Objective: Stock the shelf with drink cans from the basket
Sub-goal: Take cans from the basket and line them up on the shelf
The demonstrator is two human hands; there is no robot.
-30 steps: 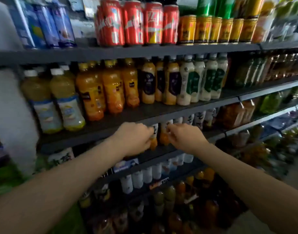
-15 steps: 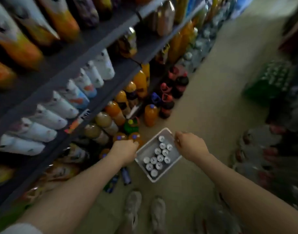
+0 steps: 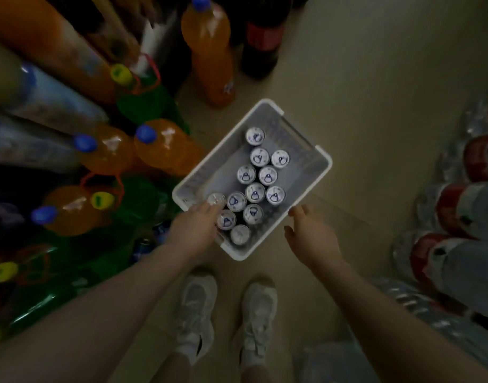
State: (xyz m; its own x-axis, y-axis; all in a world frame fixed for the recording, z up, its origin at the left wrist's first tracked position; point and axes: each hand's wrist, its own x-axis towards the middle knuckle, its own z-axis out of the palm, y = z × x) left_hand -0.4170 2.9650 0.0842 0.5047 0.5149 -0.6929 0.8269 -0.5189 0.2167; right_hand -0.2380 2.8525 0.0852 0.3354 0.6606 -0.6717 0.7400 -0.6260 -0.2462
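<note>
1. A white basket [image 3: 324, 164] sits on the beige floor [image 3: 361, 78], holding about a dozen upright drink cans [image 3: 255, 192] with silver tops and blue pull tabs.
2. The left hand [image 3: 194, 226] reaches over the basket's near left corner, fingers on the leftmost can [image 3: 216, 199]; whether they grip it cannot be told.
3. The right hand [image 3: 310, 236] hovers beside the basket's near right rim, fingers spread, holding nothing.
4. Orange soda bottles [image 3: 165, 146] with blue caps and green bottles [image 3: 143, 100] with yellow caps crowd the left; labels are unreadable.
5. White sneakers [image 3: 198, 308] stand near.
</note>
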